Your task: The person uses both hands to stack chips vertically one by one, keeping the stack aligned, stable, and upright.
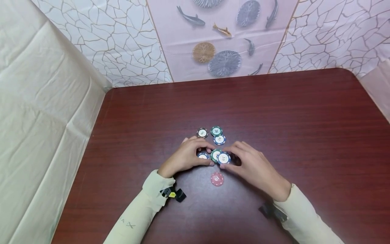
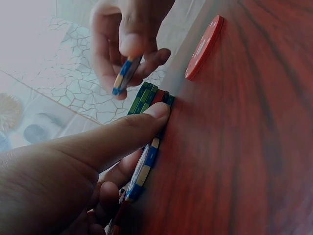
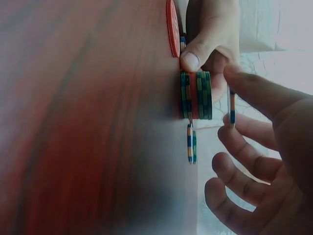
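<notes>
My left hand (image 1: 186, 156) holds the side of a short stack of poker chips (image 3: 195, 95), thumb near and fingers beyond. The stack stands on the table, mostly green-edged with a red chip among them. Between thumb and fingers, my right hand (image 1: 256, 166) pinches a blue-and-white poker chip (image 1: 223, 158) marked 10. In the right wrist view this chip is raised just off the stack's top face; from the head it overlaps the green top chip (image 1: 214, 156). Another blue chip (image 2: 144, 169) lies on the table inside the curve of my left hand.
A red chip (image 1: 217, 179) lies nearer me than the stack. Beyond the hands are a black chip (image 1: 202, 133) and a green chip (image 1: 216, 131) overlapping a blue one (image 1: 219, 140). The dark wooden table (image 1: 304, 135) meets patterned cloth at its far edge.
</notes>
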### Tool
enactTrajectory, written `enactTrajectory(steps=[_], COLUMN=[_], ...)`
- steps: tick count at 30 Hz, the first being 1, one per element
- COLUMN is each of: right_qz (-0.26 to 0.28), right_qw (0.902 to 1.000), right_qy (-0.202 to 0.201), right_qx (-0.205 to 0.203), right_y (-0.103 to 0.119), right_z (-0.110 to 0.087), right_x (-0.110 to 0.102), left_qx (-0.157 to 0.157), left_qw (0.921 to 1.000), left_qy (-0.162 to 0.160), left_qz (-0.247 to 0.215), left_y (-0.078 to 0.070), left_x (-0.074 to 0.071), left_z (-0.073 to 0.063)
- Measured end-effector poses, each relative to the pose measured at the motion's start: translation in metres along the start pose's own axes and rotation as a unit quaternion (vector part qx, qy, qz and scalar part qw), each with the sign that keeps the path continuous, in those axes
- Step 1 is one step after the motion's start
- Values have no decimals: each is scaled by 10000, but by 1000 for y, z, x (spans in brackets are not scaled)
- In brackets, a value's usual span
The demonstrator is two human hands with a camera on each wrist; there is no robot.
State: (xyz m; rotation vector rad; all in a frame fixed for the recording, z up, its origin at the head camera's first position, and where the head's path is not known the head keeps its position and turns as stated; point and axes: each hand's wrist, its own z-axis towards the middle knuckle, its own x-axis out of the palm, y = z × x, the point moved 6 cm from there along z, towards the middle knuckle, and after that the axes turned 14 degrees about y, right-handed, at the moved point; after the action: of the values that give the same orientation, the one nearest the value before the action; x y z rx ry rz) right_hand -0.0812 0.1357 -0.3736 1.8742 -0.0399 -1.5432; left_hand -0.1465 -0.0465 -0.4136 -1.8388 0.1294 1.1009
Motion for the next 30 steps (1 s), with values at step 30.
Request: enactTrajectory(steps=[30], right_qz=[-266], right_qw=[9992], right_qy=[284], right_qx=[16], right_y=[6], right_z=[20], right_x=[9], left_qx=[-126], left_qw=[9999], left_qy=[-6], left_qz=[23], left_y=[0], left_x=[1], left_z=[0])
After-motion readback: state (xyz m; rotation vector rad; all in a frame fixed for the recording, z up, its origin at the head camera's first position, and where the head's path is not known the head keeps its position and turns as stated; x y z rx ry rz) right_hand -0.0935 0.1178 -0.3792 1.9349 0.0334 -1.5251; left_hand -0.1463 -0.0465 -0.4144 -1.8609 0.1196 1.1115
